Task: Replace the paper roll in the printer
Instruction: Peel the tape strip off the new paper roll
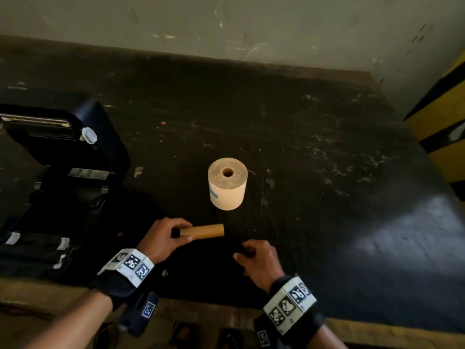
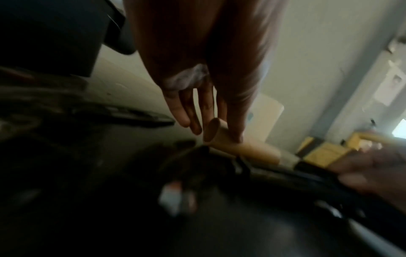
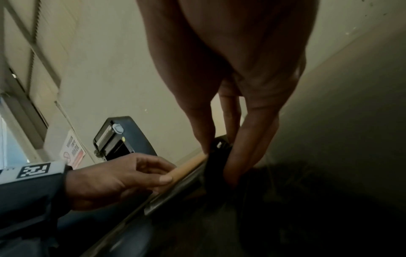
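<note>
- The left hand pinches one end of the empty cardboard core between thumb and fingers, above the table.
- The right hand curls its fingers around a dark part; what that part is cannot be made out.
- The new paper roll stands on end just beyond the core.
- The printer sits at the left with its lid raised.
- Risk: a light pinch at one end may let the core slip and roll into the new roll.
- The printer's roll bay is dark and partly cut off.
</note>
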The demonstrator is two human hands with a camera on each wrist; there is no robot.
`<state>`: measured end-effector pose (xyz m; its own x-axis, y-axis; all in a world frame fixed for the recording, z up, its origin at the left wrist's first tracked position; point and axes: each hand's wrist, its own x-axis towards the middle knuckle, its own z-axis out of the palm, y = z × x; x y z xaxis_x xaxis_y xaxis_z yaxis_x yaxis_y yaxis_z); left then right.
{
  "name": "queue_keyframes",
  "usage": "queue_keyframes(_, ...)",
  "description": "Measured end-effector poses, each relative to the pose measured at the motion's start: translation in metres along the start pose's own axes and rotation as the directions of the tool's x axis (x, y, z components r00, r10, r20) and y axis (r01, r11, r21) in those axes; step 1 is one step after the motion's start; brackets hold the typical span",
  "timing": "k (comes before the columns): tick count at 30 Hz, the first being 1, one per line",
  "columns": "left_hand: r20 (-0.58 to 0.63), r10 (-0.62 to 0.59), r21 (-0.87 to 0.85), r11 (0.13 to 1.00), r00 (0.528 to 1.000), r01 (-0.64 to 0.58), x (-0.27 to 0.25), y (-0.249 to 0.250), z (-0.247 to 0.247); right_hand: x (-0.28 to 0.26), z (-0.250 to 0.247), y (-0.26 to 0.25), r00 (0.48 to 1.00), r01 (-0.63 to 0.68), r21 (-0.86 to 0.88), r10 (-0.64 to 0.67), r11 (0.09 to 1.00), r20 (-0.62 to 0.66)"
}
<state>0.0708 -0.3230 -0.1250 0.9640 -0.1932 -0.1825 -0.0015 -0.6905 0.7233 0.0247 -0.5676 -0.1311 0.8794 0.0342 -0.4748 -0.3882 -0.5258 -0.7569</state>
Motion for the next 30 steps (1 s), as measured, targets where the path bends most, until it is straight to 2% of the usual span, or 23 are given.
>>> queue_keyframes(4, 0.026, 0.063, 0.088, 0.994, 0.998, -0.065, 0.004, -0.005, 0.003, 0.0, 0.004, -0.004, 1.0, 0.003, -0.042, -0.004, 0.999, -0.027)
queue_keyframes(6, 0.024, 0.053, 0.051, 0.997, 0.998, -0.054, 0.008, 0.0, -0.002, 0.003, 0.0, -0.009, 0.999, 0.024, -0.133, -0.028, 0.991, -0.029)
queue_keyframes(8, -0.02, 0.01, -0.049, 0.999, 1.0, -0.011, 0.019, 0.01, -0.009, 0.01, -0.008, -0.022, 0.981, 0.136, -0.24, -0.164, 0.961, -0.101)
queue_keyframes(11, 0.013, -0.124, -0.221, 0.967, 0.992, 0.124, 0.039, 0.026, -0.012, 0.025, -0.016, -0.052, 0.869, 0.343, -0.438, -0.458, 0.831, -0.187)
queue_keyframes(13, 0.006, -0.16, -0.371, 0.916, 0.987, 0.151, 0.054, 0.03, -0.008, 0.037, -0.018, -0.076, 0.799, 0.377, -0.582, -0.571, 0.721, -0.19)
queue_keyframes(14, 0.01, -0.181, -0.438, 0.883, 0.983, 0.167, 0.06, 0.032, -0.004, 0.043, -0.019, -0.086, 0.78, 0.365, -0.644, -0.598, 0.672, -0.182)
queue_keyframes(15, 0.03, -0.199, -0.487, 0.853, 0.98, 0.188, 0.066, 0.035, -0.001, 0.05, -0.019, -0.096, 0.774, 0.345, -0.695, -0.61, 0.631, -0.17)
queue_keyframes(18, 0.11, -0.188, -0.565, 0.796, 0.976, 0.217, 0.08, 0.042, 0.007, 0.066, -0.016, -0.116, 0.822, 0.286, -0.764, -0.559, 0.578, -0.115)
queue_keyframes(21, 0.124, -0.163, -0.575, 0.792, 0.979, 0.205, 0.085, 0.044, 0.012, 0.073, -0.011, -0.123, 0.813, 0.286, -0.8, -0.576, 0.527, -0.089)
queue_keyframes(23, 0.11, -0.121, -0.576, 0.801, 0.987, 0.163, 0.085, 0.042, 0.011, 0.071, -0.016, -0.122, 0.827, 0.291, -0.762, -0.552, 0.578, -0.102)
queue_keyframes(25, 0.075, -0.06, -0.568, 0.818, 0.995, 0.092, 0.086, 0.043, 0.01, 0.066, -0.028, -0.115, 0.86, 0.251, -0.687, -0.483, 0.681, -0.165)
queue_keyframes(27, 0.045, 0.016, -0.499, 0.867, 0.999, 0.009, 0.09, 0.047, 0.012, 0.059, -0.043, -0.099, 0.868, 0.224, -0.56, -0.425, 0.798, -0.258)
queue_keyframes(28, 0.043, 0.082, -0.422, 0.905, 0.996, -0.057, 0.094, 0.049, 0.016, 0.055, -0.05, -0.089, 0.863, 0.224, -0.479, -0.401, 0.849, -0.306)
queue_keyframes(30, 0.079, 0.271, -0.144, 0.955, 0.959, -0.258, 0.102, 0.056, 0.022, 0.048, -0.062, -0.067, 0.855, 0.231, -0.305, -0.343, 0.924, -0.39)
